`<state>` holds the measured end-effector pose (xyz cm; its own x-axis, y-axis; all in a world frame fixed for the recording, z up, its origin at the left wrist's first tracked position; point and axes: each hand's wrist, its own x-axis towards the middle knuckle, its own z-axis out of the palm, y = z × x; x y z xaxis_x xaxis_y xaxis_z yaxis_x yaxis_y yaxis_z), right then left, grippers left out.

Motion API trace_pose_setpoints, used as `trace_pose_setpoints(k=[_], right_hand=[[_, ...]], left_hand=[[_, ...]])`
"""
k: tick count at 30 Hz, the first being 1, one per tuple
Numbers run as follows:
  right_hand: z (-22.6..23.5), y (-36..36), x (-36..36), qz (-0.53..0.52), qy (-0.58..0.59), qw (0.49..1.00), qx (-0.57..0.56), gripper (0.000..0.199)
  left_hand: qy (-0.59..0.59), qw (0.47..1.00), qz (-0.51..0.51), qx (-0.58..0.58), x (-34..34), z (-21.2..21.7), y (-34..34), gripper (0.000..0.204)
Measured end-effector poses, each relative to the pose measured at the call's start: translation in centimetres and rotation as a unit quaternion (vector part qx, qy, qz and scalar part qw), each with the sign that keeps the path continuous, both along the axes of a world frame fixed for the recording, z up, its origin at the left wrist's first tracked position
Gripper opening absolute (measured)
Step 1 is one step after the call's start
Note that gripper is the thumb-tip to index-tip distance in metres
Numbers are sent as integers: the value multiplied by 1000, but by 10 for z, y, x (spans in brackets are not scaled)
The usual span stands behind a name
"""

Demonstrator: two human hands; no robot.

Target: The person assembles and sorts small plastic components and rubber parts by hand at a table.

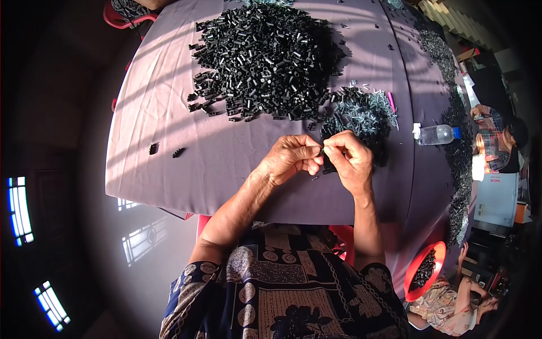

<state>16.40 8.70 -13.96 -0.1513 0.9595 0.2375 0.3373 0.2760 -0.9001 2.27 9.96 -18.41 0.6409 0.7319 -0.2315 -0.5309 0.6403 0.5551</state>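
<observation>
Close together over the near side of the table, my left hand (289,158) and my right hand (353,162) both pinch at one small black plastic part (321,152). Fingertips hide most of it, so its exact shape does not show. Just beyond and beside my right hand lies a heap of small clear plastic pieces (361,110), with dark pieces around and under it. Farther off, a large heap of short black tubular parts (265,62) spreads over the cloth. Two loose black parts (153,148) lie apart at the left.
A lilac cloth covers the table (237,186). To the right are a pink pen (392,103), a clear bottle (437,135) with a blue cap, and a long band of clear and dark pieces. People sit along the right side, near a red basin (415,291) of dark parts.
</observation>
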Motion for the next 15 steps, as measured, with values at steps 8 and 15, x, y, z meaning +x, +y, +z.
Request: trace_pose_setpoints(k=[8,15], right_hand=[[-10,1,-7,-51,39,998,3,4],[-5,5,-14,-28,56,997,38,6]], left_hand=[[-2,999,48,-10,4,-3,4,8],[-89,995,27,-43,2,-4,11,7]])
